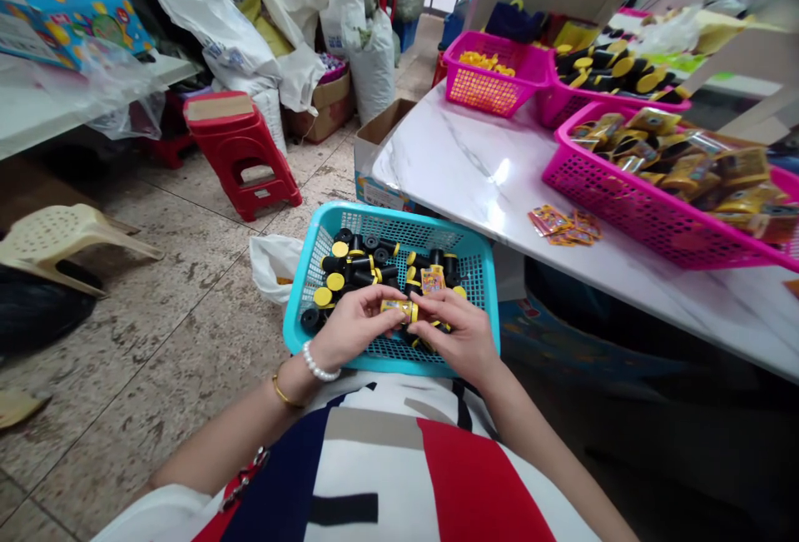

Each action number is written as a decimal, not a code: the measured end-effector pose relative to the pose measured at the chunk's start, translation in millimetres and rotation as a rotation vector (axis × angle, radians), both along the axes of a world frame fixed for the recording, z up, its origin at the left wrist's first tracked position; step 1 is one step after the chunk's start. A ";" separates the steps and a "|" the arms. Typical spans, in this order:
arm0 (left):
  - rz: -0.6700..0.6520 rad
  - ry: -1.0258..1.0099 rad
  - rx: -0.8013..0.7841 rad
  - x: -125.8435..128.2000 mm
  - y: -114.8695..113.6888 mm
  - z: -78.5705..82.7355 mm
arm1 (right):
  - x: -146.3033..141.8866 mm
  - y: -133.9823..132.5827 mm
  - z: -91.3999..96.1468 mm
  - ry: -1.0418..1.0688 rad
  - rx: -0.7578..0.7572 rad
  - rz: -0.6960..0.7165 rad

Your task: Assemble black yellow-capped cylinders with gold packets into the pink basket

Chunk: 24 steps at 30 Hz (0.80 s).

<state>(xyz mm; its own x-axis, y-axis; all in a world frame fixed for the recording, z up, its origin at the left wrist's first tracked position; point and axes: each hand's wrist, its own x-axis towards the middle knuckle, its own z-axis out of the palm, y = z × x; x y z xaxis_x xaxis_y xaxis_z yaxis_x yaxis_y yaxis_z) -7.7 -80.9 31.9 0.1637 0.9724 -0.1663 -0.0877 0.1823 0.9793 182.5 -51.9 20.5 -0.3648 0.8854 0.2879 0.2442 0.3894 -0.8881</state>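
A turquoise basket (349,221) rests on my lap, holding several black tubes with yellow caps (349,267) and a small printed label (432,279). My left hand (349,327) and my right hand (459,330) meet over the basket's near edge. Both pinch one small black and yellow tube (399,308) that has a printed label around it, the left hand at its left end and the right hand at its right end. A pearl bracelet and a gold bangle sit on my left wrist.
A white marble table (474,167) stands on the right with loose labels (565,224) and pink baskets (630,209) of wrapped and unwrapped tubes. On the floor are a red stool (240,146), a beige stool (56,238), white sacks and a cardboard box.
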 end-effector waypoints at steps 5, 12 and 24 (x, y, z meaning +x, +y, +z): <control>0.037 0.336 0.421 3.4 -4.0 9.7 | -8.2 0.8 -8.5 0.270 -0.574 0.065; -0.029 0.119 0.153 -2.0 0.5 -0.1 | -10.9 -3.2 -13.4 0.383 -0.755 0.096; -0.187 -0.279 -0.246 -0.4 0.8 -7.2 | -6.6 -0.7 -10.0 0.268 -0.287 0.090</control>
<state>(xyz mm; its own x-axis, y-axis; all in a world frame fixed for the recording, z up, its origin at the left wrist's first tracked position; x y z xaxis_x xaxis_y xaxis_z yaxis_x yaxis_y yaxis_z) -8.1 -80.1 24.7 0.4058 0.8581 -0.3146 -0.2864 0.4463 0.8478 175.9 -52.6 10.5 -0.3903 0.9116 0.1294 -0.0350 0.1258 -0.9914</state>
